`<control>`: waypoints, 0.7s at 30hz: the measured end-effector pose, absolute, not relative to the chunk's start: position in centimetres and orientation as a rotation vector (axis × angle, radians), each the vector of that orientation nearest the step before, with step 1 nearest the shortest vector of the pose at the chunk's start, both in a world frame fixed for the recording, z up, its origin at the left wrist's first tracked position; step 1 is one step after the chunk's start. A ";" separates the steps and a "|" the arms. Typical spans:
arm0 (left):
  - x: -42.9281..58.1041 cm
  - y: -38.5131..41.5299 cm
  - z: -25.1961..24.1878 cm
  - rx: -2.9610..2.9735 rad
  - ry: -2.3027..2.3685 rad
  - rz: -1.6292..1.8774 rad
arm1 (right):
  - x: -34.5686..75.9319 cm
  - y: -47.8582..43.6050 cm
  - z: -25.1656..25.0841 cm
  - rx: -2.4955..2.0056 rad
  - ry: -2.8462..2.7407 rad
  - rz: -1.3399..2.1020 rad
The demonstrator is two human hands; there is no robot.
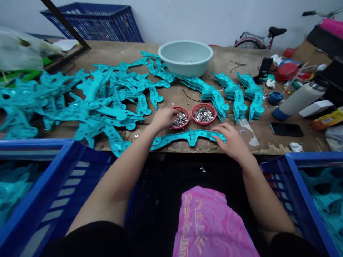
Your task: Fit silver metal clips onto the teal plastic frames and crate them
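Observation:
At the left red basket (180,125), my left hand (164,119) bends its fingers over the rim into small silvery metal clips (182,119). Its fingertips are closed and partly hidden, so what they pinch cannot be made out. A long, curved turquoise plastic part (192,137) lies at the table's front edge. My right hand (232,141) grips its right end, thumb on the near side and fingers on the far side. Just right of the first basket stands a second red basket (203,121) with similar metal pieces.
Turquoise parts (102,96) are heaped on the left; neat stacks (235,96) stand right of centre. A pale basin (184,64) sits behind. A bottle (300,98) and phone (286,129) lie right. Blue crates (61,150) flank my lap, where a loose metal piece (203,170) lies.

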State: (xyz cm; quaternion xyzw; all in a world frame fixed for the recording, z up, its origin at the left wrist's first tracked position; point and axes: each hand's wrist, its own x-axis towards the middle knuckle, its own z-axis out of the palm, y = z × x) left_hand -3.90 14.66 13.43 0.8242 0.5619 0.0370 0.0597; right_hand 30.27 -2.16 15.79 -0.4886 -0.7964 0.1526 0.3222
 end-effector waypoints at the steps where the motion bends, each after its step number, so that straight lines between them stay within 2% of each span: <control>1: -3.8 14.7 13.5 2.473 1.658 0.052 | 29.8 -2.2 15.8 -1.257 -2.131 0.410; 4: -3.1 14.8 13.8 2.433 1.547 -0.021 | 28.9 -2.5 15.4 -1.212 -2.231 0.427; 8: -2.4 14.7 13.6 2.369 1.508 0.082 | 28.2 -3.0 14.5 -1.196 -2.304 0.442; 16: -3.1 13.6 13.5 2.122 1.443 0.570 | 26.2 -3.1 12.5 -1.053 -2.319 0.421; 21: -3.4 12.6 13.9 1.870 1.311 0.820 | 25.1 -1.1 11.5 -1.015 -2.009 0.507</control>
